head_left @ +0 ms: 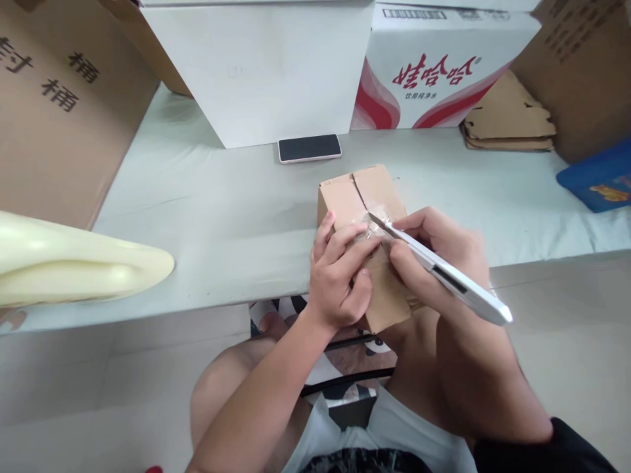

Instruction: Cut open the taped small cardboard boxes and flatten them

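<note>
Your right hand (438, 253) has its fingers and thumb closed round a white box cutter (458, 281), blade (379, 223) out and pointing far and left. Your left hand (340, 272) is spread over the left side of the small cardboard box (345, 197), pressing on it rather than wrapped round it, its index and middle fingertips just beside the blade. The blade tip is at the clear tape (382, 211) across the top seam. Judging by this, you are partway at best: the cutter is in place, but tape remains on the box and the flaps lie closed, with only a dark gap along the far seam. Whether the tape is cut underneath, you cannot tell.

Both your forearms reach in from the near side, the right one bent inward at the wrist. The box lies at the table's (221, 210) near edge, its near end past it. Farther off lies a phone (309, 148), in front of a white carton (276, 72).
</note>
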Demonstrator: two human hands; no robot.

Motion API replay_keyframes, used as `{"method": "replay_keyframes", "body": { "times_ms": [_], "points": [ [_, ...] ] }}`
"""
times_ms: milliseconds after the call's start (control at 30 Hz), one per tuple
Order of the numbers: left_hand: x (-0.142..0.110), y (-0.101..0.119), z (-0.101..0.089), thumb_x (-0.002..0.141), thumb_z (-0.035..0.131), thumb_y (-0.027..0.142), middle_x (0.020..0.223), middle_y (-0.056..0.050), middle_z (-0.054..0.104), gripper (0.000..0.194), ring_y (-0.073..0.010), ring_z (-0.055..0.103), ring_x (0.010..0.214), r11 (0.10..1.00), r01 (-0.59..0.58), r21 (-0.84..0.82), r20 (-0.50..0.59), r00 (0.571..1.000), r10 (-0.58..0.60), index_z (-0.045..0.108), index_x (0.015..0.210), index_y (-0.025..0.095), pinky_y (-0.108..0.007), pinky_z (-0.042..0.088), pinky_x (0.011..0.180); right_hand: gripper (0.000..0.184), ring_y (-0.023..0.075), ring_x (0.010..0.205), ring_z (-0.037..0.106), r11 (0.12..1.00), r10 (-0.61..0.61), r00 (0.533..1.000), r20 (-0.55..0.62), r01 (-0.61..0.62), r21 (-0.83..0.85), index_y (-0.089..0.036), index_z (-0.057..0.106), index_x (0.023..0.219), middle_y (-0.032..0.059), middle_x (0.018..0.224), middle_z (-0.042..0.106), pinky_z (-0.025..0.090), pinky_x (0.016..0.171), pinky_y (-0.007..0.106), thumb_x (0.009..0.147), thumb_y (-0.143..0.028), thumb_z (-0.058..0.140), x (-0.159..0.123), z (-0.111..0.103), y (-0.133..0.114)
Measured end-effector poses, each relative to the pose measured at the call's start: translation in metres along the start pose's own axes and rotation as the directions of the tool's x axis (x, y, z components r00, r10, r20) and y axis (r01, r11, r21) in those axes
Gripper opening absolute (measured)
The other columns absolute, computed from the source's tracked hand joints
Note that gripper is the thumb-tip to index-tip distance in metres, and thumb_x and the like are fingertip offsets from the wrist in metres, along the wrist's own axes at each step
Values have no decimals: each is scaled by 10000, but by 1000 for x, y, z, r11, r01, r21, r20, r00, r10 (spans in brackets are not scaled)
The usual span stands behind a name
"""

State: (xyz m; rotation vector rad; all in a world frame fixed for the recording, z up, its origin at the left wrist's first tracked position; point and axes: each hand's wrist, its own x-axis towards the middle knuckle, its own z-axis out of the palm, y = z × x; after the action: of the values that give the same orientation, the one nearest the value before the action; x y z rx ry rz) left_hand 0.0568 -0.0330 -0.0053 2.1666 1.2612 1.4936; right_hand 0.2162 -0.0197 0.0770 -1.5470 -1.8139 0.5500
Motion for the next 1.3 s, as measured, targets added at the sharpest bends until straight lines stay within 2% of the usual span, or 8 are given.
{"method": "replay_keyframes", "body": {
  "times_ms": [200, 433, 633, 733, 867, 1100, 1300],
  "points": [
    [-1, -2, 1, 899, 455, 218, 1285, -103, 685, 417, -303, 556, 1386, 1000, -4, -26, -5, 1000, 4, 680, 1249, 199, -591, 241, 1309, 76, 108, 455, 491, 997, -37, 999, -27, 39, 71, -221, 629, 829, -42, 564, 614, 398, 489, 264, 786, -283, 621, -4, 2, 8],
    [0, -1, 1, 882, 461, 193, 1262, -106, 698, 412, -292, 585, 1353, 1000, -8, -23, -14, 1000, 8, 684, 1228, 188, -579, 243, 1307, 109, 134, 511, 568, 999, 49, 995, 88, -51, 11, -212, 657, 829, -10, 625, 684, 403, 511, 271, 745, -269, 617, 5, -1, -2],
    [1, 0, 1, 897, 442, 216, 1279, -103, 689, 420, -280, 602, 1335, 1000, -17, -15, -20, 1000, 17, 682, 1241, 197, -568, 244, 1308, 67, 106, 468, 498, 995, -31, 999, -18, 32, 95, -211, 660, 808, -32, 571, 622, 386, 485, 261, 762, -247, 626, -3, 0, 5],
    [1, 0, 1, 899, 436, 217, 1269, -109, 693, 422, -280, 602, 1332, 1000, -10, -21, -24, 1000, 9, 684, 1239, 187, -567, 245, 1304, 53, 104, 473, 491, 982, -21, 999, -34, 27, 186, -212, 657, 810, -33, 571, 601, 372, 461, 252, 782, -248, 631, -9, -1, 9],
    [1, 0, 1, 899, 432, 224, 1266, -102, 694, 419, -266, 630, 1290, 1000, -11, -8, -11, 1000, 11, 679, 1236, 196, -559, 249, 1302, 20, 97, 481, 468, 970, -21, 1000, -16, 25, 242, -214, 626, 773, -36, 571, 577, 346, 450, 244, 780, -232, 628, -11, -3, 8],
    [1, -1, 3, 887, 453, 217, 1240, -115, 694, 395, -293, 618, 1301, 1000, -10, -30, -22, 1000, 9, 671, 1213, 182, -577, 245, 1294, 70, 86, 473, 420, 987, -52, 995, 88, 38, 155, -206, 615, 756, -41, 558, 548, 317, 457, 249, 796, -262, 609, -4, -2, 4],
    [4, 2, 2, 900, 446, 222, 1219, -110, 698, 363, -259, 661, 1232, 999, -3, -47, -46, 999, 1, 651, 1199, 192, -562, 238, 1299, 84, 92, 487, 418, 977, -45, 996, 78, 28, 212, -209, 596, 732, -45, 551, 513, 330, 460, 253, 814, -223, 607, -10, -7, 6]
  ]
}}
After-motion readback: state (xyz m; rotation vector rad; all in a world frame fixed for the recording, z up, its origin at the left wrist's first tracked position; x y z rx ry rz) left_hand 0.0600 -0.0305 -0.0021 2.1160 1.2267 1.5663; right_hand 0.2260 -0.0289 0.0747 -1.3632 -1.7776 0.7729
